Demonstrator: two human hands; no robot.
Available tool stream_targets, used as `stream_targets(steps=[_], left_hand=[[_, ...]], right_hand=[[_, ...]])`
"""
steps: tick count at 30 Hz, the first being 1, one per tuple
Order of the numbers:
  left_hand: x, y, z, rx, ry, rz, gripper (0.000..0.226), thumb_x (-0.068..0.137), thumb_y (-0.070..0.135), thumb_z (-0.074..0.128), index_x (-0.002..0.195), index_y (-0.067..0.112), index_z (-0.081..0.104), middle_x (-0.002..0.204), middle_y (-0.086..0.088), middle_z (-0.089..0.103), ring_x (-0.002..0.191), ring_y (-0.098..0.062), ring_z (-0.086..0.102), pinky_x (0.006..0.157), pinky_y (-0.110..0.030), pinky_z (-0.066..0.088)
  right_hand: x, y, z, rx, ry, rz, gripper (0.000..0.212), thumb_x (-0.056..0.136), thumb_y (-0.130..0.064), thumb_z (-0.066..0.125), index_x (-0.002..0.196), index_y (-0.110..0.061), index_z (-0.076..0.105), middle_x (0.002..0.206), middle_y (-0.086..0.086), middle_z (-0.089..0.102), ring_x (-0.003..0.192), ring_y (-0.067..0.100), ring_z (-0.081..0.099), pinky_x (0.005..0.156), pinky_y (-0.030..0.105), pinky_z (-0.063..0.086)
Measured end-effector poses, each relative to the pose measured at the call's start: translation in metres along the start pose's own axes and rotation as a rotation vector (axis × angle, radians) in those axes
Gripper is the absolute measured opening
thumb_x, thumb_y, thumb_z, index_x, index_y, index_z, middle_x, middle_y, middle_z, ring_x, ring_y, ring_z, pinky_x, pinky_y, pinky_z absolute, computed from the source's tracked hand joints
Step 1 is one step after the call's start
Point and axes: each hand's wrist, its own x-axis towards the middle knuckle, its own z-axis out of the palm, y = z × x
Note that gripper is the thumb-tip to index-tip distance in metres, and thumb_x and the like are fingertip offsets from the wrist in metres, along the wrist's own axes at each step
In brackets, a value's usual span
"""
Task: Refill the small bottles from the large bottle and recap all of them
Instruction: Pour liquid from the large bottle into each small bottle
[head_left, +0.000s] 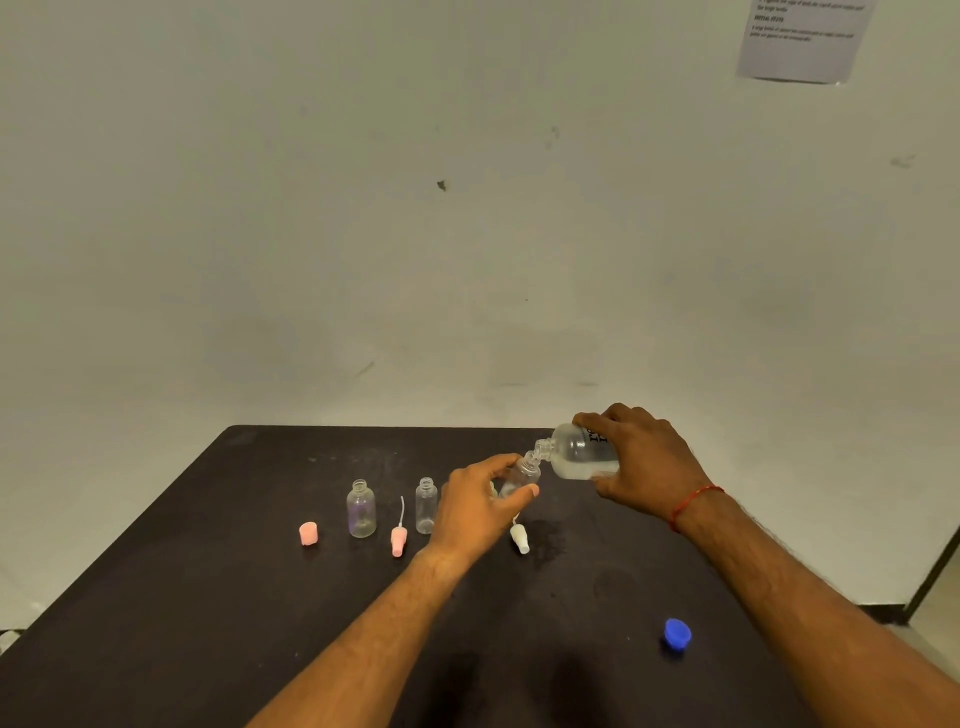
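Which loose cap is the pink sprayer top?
On the dark table, find the two standing bottles left of the left hand. The pink sprayer top sits between them, nearer you. Unlike the stubby pink cap farther left, it has a thin tube.

Left hand (480, 501), right hand (641, 462), fingers curled.

The white paper sheet (802, 39) on the wall (363, 208) is cut by the top edge, and its print is too small and blurred to read. The right grip (644, 462) covers most of the black label on the large clear plastic bottle (579, 452). The left grip (475, 506) hides the lower body of the small clear bottle (519, 475) it holds, and the tube top of the white nozzle cap (519, 538). Whether liquid passes between the two mouths cannot be told.
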Motion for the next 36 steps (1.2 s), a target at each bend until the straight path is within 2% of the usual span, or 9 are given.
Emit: stream_targets(steps=[7,16,22,28,36], left_hand=[[0.0000,0.0010,-0.0016,0.007,0.002,0.006,0.030,0.082,0.040,0.076,0.112,0.035,0.073,0.098,0.020,0.074,0.095,0.005,0.067,0.083,-0.020,0.055],[-0.0001,0.0010,-0.0013,0.007,-0.001,-0.001,0.030,0.082,0.042,0.075,0.111,0.036,0.073,0.099,0.020,0.074,0.096,0.006,0.067,0.086,-0.024,0.057],[0.0007,0.0001,-0.0004,0.014,0.001,-0.004,0.036,0.078,0.050,0.070,0.111,0.037,0.072,0.098,0.022,0.074,0.095,0.005,0.067,0.086,-0.031,0.058],[0.0005,0.0013,-0.0005,0.019,-0.002,-0.006,0.033,0.082,0.045,0.073,0.114,0.036,0.072,0.103,0.022,0.073,0.099,0.007,0.065,0.089,-0.027,0.057],[-0.0001,0.0042,-0.0002,0.026,-0.007,-0.005,0.031,0.083,0.041,0.075,0.114,0.035,0.072,0.093,0.029,0.068,0.097,0.012,0.063,0.089,-0.021,0.055]], right_hand=[[0.0005,-0.0015,-0.0023,-0.014,-0.001,-0.001,0.074,0.073,-0.034,0.071,0.141,-0.036,0.043,0.121,-0.004,0.056,0.110,0.019,0.052,0.089,0.031,0.043],[0.0001,-0.0020,-0.0035,-0.020,0.002,-0.008,0.073,0.072,-0.033,0.072,0.139,-0.036,0.044,0.120,-0.004,0.057,0.107,0.019,0.053,0.088,0.032,0.045],[0.0000,-0.0024,-0.0044,-0.021,0.007,-0.007,0.073,0.072,-0.033,0.072,0.140,-0.035,0.045,0.120,-0.004,0.057,0.108,0.019,0.053,0.088,0.032,0.044],[-0.0003,-0.0023,-0.0043,-0.032,0.002,-0.010,0.073,0.071,-0.032,0.072,0.139,-0.036,0.045,0.120,-0.004,0.057,0.106,0.020,0.053,0.086,0.032,0.045],[-0.0010,-0.0006,-0.0047,-0.032,0.002,-0.004,0.074,0.071,-0.031,0.072,0.139,-0.035,0.045,0.118,-0.004,0.057,0.105,0.020,0.053,0.086,0.032,0.044]])
